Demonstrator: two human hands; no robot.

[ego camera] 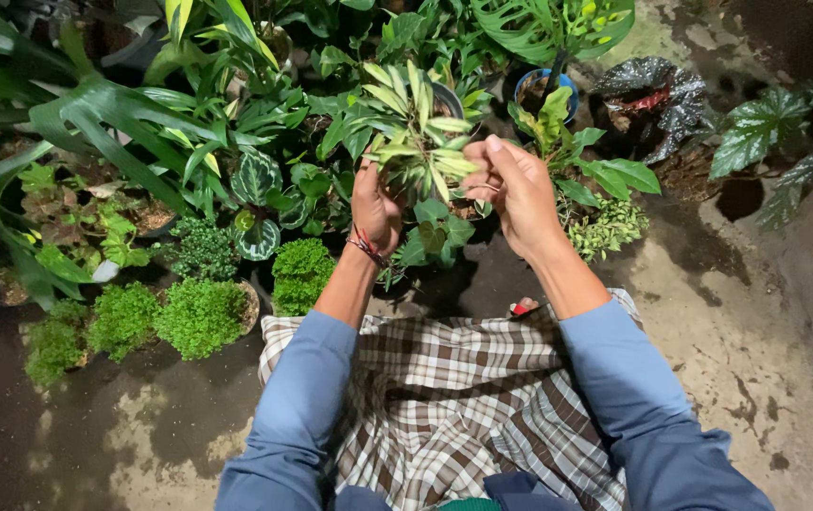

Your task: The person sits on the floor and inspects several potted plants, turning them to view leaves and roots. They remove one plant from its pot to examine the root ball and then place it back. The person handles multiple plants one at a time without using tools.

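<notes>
A small plant with pale yellow-green striped leaves (418,132) stands among the pots right before me. My left hand (374,204) reaches in under its leaves on the left side, fingers hidden in the foliage; a red thread band circles that wrist. My right hand (512,186) is at the plant's right side with fingers curled and pinched around a thin leaf or stem. Both arms wear blue sleeves pushed up to the forearm. A checked cloth (444,397) covers my lap below.
Potted plants crowd the left and back: low bushy green clumps (200,316), round striped-leaf plants (257,178), a blue pot (546,87), dark silver-spotted begonias (650,95). Stained concrete ground (756,322) lies to the right and in front.
</notes>
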